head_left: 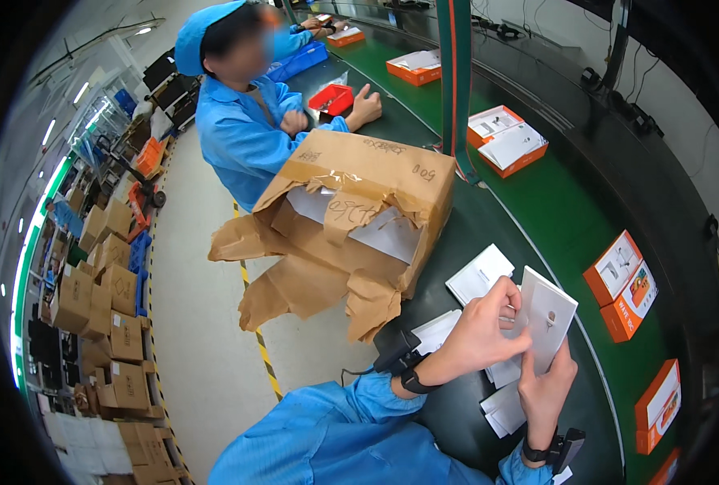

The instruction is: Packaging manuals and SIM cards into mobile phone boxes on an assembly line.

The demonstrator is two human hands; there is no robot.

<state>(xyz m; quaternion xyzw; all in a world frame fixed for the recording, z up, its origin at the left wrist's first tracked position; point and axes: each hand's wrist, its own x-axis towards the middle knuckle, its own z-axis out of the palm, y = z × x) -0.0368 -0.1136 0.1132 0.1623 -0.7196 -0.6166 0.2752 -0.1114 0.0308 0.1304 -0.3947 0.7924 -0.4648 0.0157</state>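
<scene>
My right hand point(550, 390) grips a small stack of white booklets point(555, 311) from below, thumb on one side. A small picture is printed on the stack's face. My left hand point(482, 330) is closed at the stack's left edge, fingers curled and thumb pressed against the booklets. More white booklets point(479, 273) lie on the dark worktop just beyond my left hand. Under my hands is another loose group of white booklets point(505, 411), partly hidden by my wrists.
A torn-open cardboard box point(376, 174) stands left of my hands, white paper items inside. Orange-and-white product boxes point(621, 283) sit along the green conveyor belt point(537, 214) at right. A co-worker in blue point(242, 121) sits beyond the box, near a red bin point(331, 99).
</scene>
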